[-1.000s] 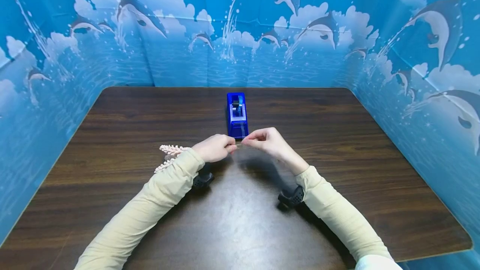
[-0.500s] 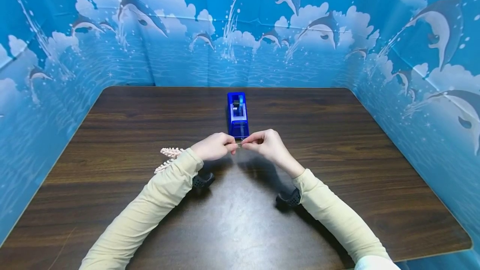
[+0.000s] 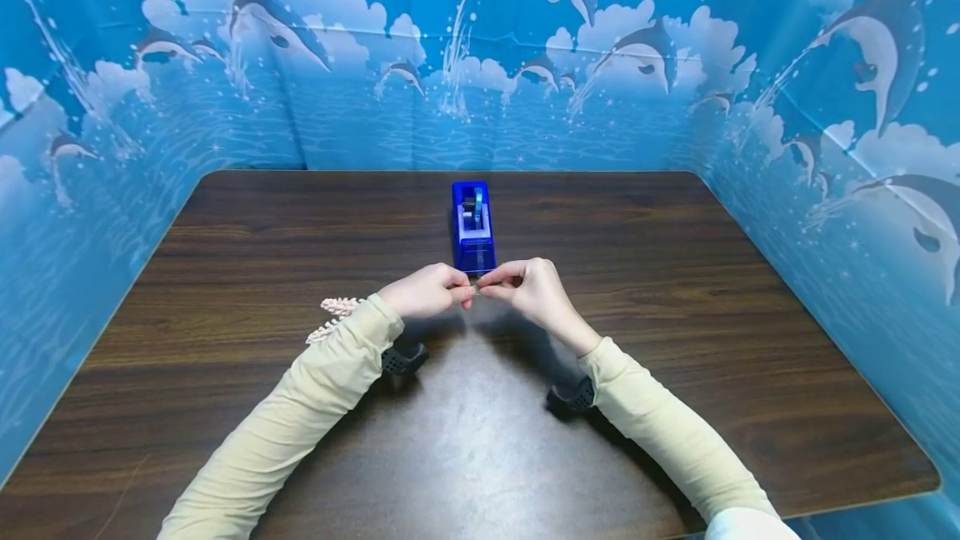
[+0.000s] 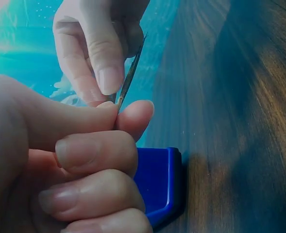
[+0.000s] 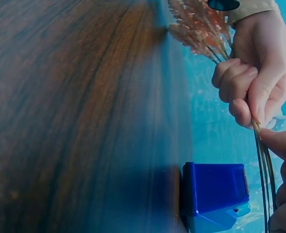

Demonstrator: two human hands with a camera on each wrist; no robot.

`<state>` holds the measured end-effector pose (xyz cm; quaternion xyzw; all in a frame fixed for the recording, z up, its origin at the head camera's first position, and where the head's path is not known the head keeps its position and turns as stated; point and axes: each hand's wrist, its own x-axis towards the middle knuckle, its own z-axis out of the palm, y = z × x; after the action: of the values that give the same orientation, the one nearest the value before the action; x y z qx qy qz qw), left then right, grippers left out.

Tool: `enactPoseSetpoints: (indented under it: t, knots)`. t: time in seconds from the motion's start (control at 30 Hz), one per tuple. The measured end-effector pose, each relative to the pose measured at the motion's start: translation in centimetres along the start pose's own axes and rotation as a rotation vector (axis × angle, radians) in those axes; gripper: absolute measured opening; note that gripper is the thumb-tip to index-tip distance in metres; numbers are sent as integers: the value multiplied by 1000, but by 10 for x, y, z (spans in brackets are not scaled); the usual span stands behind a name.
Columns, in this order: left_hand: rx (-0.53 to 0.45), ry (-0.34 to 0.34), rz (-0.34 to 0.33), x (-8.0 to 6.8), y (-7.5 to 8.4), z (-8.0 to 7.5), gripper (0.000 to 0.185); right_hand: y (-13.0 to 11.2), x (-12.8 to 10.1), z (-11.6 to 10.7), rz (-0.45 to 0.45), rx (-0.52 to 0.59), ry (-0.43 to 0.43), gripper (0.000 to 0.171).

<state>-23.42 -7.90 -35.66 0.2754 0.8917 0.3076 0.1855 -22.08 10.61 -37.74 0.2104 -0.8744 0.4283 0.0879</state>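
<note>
My left hand (image 3: 431, 290) grips a thin bunch of stems (image 3: 478, 282) between thumb and forefinger. Their pale pink dried sprigs (image 3: 335, 307) stick out behind the left wrist. My right hand (image 3: 525, 283) pinches the free end of the same stems, fingertips almost touching the left hand's. In the left wrist view the stems (image 4: 128, 76) run up from my left hand (image 4: 114, 112) to my right hand (image 4: 106, 80). The right wrist view shows the sprigs (image 5: 199, 25) above the left hand (image 5: 253, 77) and the stems (image 5: 262, 160). A blue tape dispenser (image 3: 473, 227) stands just behind both hands.
The dark wooden table (image 3: 225, 273) is walled on three sides by a blue dolphin-print backdrop (image 3: 150, 90). The dispenser (image 5: 215, 191) sits at the table's middle, its cutter end toward the hands. Black wrist cameras (image 3: 405, 357) hang under both sleeves.
My right hand has slid a little to the left along the stems, closing the gap to the left hand. The dispenser has not moved.
</note>
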Motion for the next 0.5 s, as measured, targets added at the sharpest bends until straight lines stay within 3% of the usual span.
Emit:
enactPoseSetpoints:
  t: [0.17, 0.4, 0.5]
  knots:
    - [-3, 1, -3, 0, 0, -1, 26, 0, 0, 0, -34, -40, 6, 8]
    - [98, 76, -20, -1, 0, -2, 25, -1, 2, -5, 187, 219, -67, 15]
    - [83, 78, -31, 0, 1, -2, 26, 0, 3, -7, 219, 246, -88, 16]
